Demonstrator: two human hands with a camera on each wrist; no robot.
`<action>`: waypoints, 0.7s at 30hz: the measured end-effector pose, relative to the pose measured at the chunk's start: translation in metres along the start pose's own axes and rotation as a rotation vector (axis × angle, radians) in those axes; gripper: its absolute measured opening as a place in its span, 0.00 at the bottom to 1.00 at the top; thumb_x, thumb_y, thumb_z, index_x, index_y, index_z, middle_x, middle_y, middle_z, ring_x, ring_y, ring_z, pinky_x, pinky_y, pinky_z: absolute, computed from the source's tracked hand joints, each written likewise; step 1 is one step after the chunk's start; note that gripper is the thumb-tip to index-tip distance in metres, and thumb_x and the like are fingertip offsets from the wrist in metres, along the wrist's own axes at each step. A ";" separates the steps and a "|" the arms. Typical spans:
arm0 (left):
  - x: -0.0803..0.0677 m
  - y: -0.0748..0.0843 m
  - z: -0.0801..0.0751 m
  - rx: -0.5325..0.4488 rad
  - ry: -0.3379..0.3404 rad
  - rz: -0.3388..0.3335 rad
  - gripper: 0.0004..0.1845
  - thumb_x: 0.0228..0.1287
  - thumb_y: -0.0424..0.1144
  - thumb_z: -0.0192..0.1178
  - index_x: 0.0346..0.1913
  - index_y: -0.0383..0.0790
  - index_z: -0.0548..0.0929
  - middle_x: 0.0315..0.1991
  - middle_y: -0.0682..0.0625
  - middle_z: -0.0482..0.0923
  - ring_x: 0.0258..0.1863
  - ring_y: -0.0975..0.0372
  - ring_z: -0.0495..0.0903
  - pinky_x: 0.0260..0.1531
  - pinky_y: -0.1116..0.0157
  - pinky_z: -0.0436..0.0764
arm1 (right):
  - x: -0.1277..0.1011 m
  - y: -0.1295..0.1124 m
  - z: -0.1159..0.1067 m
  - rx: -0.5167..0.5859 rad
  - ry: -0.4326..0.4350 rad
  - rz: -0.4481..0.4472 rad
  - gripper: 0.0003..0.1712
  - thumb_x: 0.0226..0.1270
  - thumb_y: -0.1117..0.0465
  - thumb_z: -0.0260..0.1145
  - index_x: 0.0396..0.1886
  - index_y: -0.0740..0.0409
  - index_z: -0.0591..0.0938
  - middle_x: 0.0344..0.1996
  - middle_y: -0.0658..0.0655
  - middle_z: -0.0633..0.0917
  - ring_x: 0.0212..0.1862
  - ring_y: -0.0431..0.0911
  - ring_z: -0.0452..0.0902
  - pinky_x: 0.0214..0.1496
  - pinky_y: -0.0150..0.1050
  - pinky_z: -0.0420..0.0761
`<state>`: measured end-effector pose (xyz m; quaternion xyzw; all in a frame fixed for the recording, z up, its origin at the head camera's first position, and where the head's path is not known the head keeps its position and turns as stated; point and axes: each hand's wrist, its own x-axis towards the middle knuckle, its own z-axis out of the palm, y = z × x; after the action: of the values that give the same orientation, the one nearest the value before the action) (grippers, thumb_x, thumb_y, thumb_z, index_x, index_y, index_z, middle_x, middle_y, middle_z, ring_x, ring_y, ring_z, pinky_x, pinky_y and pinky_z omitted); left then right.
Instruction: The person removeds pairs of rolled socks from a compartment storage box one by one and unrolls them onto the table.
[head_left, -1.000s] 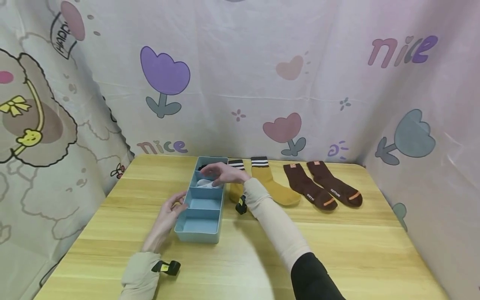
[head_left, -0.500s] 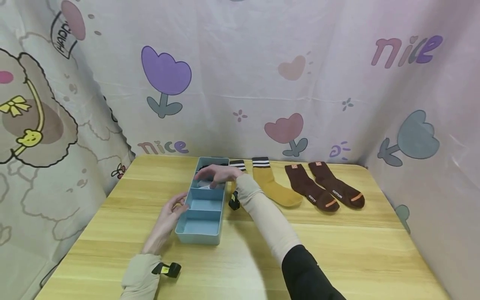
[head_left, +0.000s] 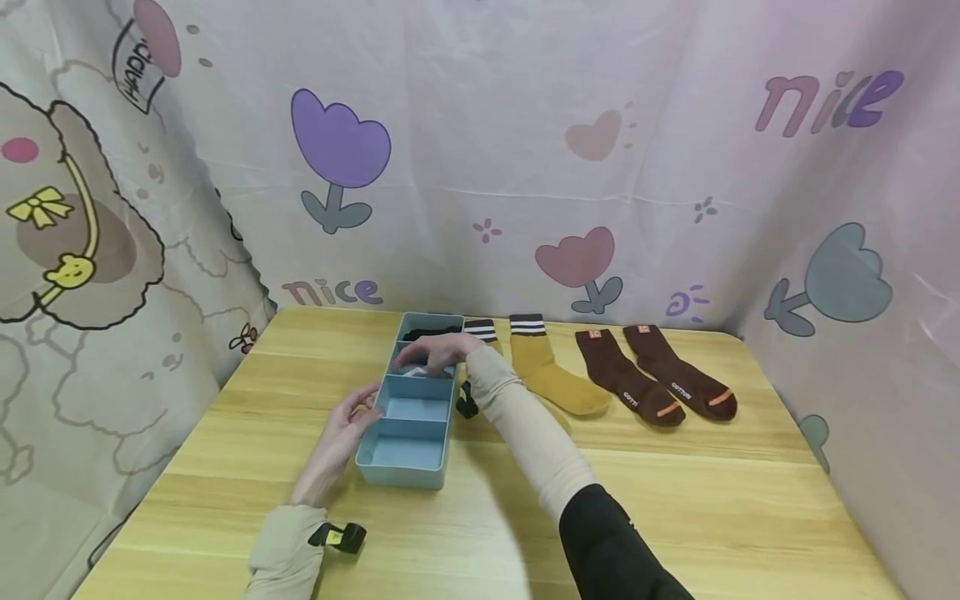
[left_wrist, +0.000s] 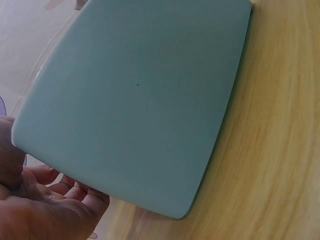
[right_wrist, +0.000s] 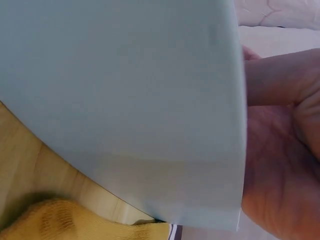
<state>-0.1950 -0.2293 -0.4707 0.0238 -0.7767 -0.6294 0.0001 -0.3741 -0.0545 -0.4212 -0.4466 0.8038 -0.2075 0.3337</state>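
Note:
A long blue-grey divided box [head_left: 401, 477] stands on the table, left of the middle. My left hand [head_left: 341, 429] grips its left wall, the thumb at the rim and the fingers outside; the left wrist view shows the hand at the corner of the box wall [left_wrist: 135, 110]. My right hand [head_left: 435, 350] reaches over the right wall into the second compartment from the back, onto a white folded cloth [head_left: 416, 372]. Its fingertips are hidden there, and I cannot tell whether they pinch the cloth. A black cloth item [head_left: 431, 334] lies in the rearmost compartment. The two front compartments are bare.
Right of the box lie two yellow socks [head_left: 562, 382] with striped cuffs, one partly behind my right arm. Two brown socks [head_left: 678, 375] lie further right on the wooden table [head_left: 675, 508]. A printed curtain [head_left: 480, 167] hangs behind.
My right hand has moved slightly left and lower, from above the white cloth down into its compartment. My left hand stays on the box. The head view has shifted a little.

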 end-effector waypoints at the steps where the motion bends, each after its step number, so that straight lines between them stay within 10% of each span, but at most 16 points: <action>1: 0.000 0.000 0.000 0.001 0.002 0.001 0.27 0.73 0.28 0.53 0.72 0.28 0.65 0.45 0.51 0.67 0.36 0.70 0.73 0.43 0.73 0.73 | 0.000 0.000 0.000 -0.007 0.003 0.003 0.37 0.62 0.77 0.57 0.71 0.51 0.73 0.70 0.56 0.74 0.67 0.47 0.68 0.68 0.39 0.72; 10: -0.002 0.001 0.001 0.004 0.013 0.010 0.26 0.74 0.28 0.53 0.72 0.27 0.65 0.44 0.50 0.67 0.34 0.71 0.71 0.41 0.74 0.72 | 0.003 0.003 0.005 -0.052 0.095 -0.050 0.34 0.59 0.79 0.60 0.65 0.53 0.79 0.66 0.55 0.80 0.61 0.46 0.73 0.56 0.32 0.75; 21: -0.001 0.002 0.002 -0.005 0.042 -0.013 0.26 0.73 0.27 0.52 0.72 0.28 0.66 0.42 0.52 0.68 0.34 0.70 0.72 0.40 0.73 0.72 | -0.010 0.002 0.000 0.023 0.230 -0.146 0.31 0.58 0.78 0.64 0.63 0.58 0.81 0.63 0.57 0.83 0.66 0.48 0.76 0.70 0.35 0.72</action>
<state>-0.1940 -0.2269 -0.4686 0.0421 -0.7747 -0.6308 0.0123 -0.3712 -0.0452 -0.4189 -0.4734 0.7996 -0.2904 0.2285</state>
